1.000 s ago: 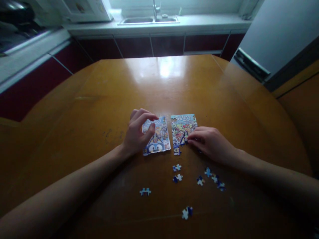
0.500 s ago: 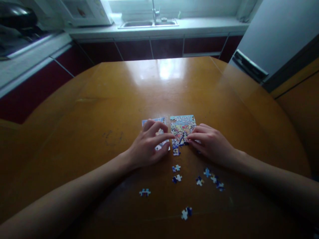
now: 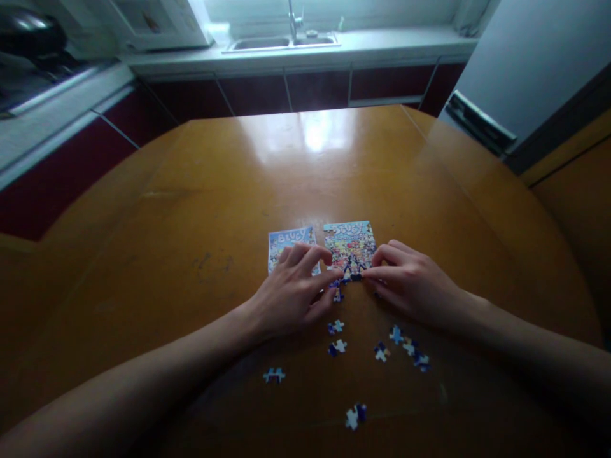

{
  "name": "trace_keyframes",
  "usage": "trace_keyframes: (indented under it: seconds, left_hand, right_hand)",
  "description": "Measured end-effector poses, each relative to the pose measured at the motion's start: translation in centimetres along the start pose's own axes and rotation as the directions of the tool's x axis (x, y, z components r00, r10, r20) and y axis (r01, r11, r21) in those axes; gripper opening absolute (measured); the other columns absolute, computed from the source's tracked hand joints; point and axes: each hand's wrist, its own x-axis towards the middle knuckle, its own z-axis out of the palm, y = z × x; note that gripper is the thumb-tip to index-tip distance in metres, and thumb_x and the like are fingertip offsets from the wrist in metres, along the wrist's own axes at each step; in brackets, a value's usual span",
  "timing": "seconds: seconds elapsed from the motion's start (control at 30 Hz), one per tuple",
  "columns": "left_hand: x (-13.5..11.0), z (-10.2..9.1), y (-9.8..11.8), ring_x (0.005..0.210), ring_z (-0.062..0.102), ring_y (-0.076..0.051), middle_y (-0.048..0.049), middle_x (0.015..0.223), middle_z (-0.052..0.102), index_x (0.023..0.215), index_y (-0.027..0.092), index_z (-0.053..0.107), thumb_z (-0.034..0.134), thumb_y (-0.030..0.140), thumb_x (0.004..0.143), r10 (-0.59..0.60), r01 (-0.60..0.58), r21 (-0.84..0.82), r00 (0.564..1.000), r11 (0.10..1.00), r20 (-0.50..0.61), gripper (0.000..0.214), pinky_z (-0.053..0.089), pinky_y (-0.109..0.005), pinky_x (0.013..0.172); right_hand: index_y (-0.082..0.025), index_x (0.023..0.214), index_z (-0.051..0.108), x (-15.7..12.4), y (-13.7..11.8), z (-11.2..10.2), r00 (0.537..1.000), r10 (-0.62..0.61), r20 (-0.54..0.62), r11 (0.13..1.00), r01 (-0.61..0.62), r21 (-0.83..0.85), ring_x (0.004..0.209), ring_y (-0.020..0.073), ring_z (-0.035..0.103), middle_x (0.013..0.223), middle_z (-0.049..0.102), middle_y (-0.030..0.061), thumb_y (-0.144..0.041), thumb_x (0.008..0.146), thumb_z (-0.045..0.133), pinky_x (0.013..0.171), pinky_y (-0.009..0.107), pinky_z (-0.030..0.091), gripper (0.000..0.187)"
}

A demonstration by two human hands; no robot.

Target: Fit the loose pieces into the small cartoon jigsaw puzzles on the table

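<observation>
A partly built colourful jigsaw puzzle [image 3: 349, 243] lies on the wooden table [image 3: 200, 203]. Left of it lies a picture card [image 3: 286, 243] with blue lettering. My left hand [image 3: 296, 292] rests over the lower part of the card, its fingers stretched toward the puzzle's lower edge. My right hand [image 3: 410, 283] lies at the puzzle's lower right, forefinger and thumb pinched on a small dark puzzle piece [image 3: 356, 277] at that edge. Several loose pieces [image 3: 338, 346] lie scattered nearer to me, one [image 3: 273, 375] at the left and one [image 3: 356, 415] closest.
A kitchen counter with a sink and tap [image 3: 286, 39] runs along the far wall. A microwave [image 3: 157, 22] stands on it at the left. A grey refrigerator [image 3: 529, 63] stands at the right of the table.
My left hand has slid from the top of the picture card down and right to the puzzle's lower edge, uncovering the card's top. My right hand has stayed at the puzzle's lower right.
</observation>
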Motion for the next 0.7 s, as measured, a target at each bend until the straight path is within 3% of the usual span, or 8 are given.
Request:
trace_keyframes:
  seconds: [0.2, 0.3, 0.4, 0.7]
  left_hand:
    - [-0.5, -1.0, 2.0, 0.091, 0.049, -0.025, -0.0085, 0.097, 0.060, 0.111, 0.023, 0.066, 0.058, 0.026, 0.087, 0.024, -0.021, 0.039, 0.997, 0.999, -0.071, 0.026, 0.045, -0.043, 0.080]
    - [-1.1, -1.5, 4.3, 0.074, 0.048, -0.022, -0.0061, 0.080, 0.059, 0.108, 0.019, 0.066, 0.056, 0.030, 0.088, 0.130, -0.129, 0.037, 0.991, 0.991, -0.018, 0.025, 0.042, -0.039, 0.064]
    - [-1.4, -1.5, 5.9, 0.071, 0.052, -0.021, -0.0056, 0.079, 0.061, 0.113, 0.016, 0.064, 0.053, 0.034, 0.090, 0.144, -0.144, 0.004, 0.989, 0.990, 0.017, 0.030, 0.041, -0.038, 0.061]
    - [-1.7, -0.8, 5.9, 0.078, 0.057, -0.022, -0.0070, 0.085, 0.064, 0.118, 0.011, 0.061, 0.051, 0.038, 0.093, 0.101, -0.101, -0.007, 0.993, 0.995, 0.060, 0.039, 0.045, -0.038, 0.067]
  right_hand:
    - [-0.020, 0.093, 0.073, -0.1, -0.1, 0.1, 1.000, 0.003, 0.010, 1.000, -0.003, -0.003, 0.087, 0.0202, 0.050, 0.092, 0.060, 0.0080, -0.022, 0.094, 0.053, 0.074, 0.034, 0.045, 0.020]
    - [-0.020, 0.094, 0.073, -0.2, -0.1, 0.2, 1.000, 0.001, -0.005, 1.000, -0.001, 0.015, 0.088, 0.0206, 0.051, 0.092, 0.060, 0.0082, -0.021, 0.093, 0.054, 0.075, 0.034, 0.046, 0.019]
    - [-0.020, 0.093, 0.073, -0.3, -0.2, 0.3, 1.000, 0.012, -0.026, 1.000, -0.011, 0.014, 0.087, 0.0208, 0.051, 0.090, 0.060, 0.0080, -0.021, 0.093, 0.055, 0.075, 0.035, 0.046, 0.018]
    - [-0.019, 0.092, 0.072, -0.2, -0.2, 0.2, 0.999, 0.041, -0.034, 0.999, -0.040, 0.032, 0.086, 0.0206, 0.052, 0.090, 0.060, 0.0082, -0.022, 0.093, 0.055, 0.075, 0.036, 0.047, 0.017]
